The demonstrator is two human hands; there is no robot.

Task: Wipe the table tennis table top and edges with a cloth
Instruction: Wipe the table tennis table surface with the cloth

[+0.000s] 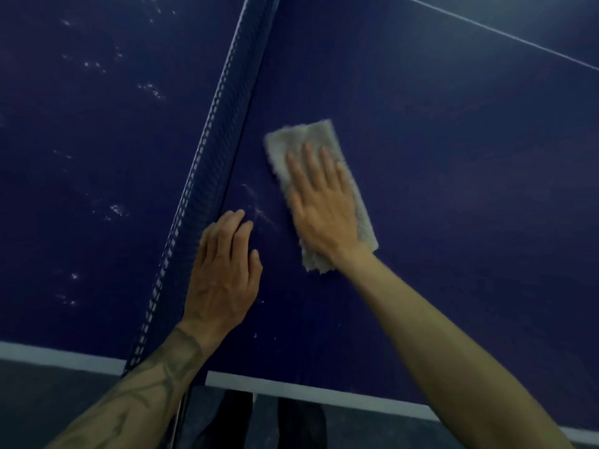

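Observation:
A dark blue table tennis table (pixel 453 189) fills the view, split by its net (pixel 207 157) running from top centre to the near edge. A folded pale grey cloth (pixel 291 140) lies flat on the right half, close to the net. My right hand (pixel 324 205) presses flat on the cloth, fingers spread and pointing away from me. My left hand (pixel 223 277) rests palm down on the table beside the net, fingers apart, holding nothing. White dusty smudges (pixel 259 215) show between the two hands.
The left half (pixel 81 140) carries several whitish marks. A white edge line (pixel 324 395) runs along the near edge, with dark floor (pixel 48 406) and my dark legs (pixel 233 422) below it. A thin white line (pixel 502 30) crosses the far right.

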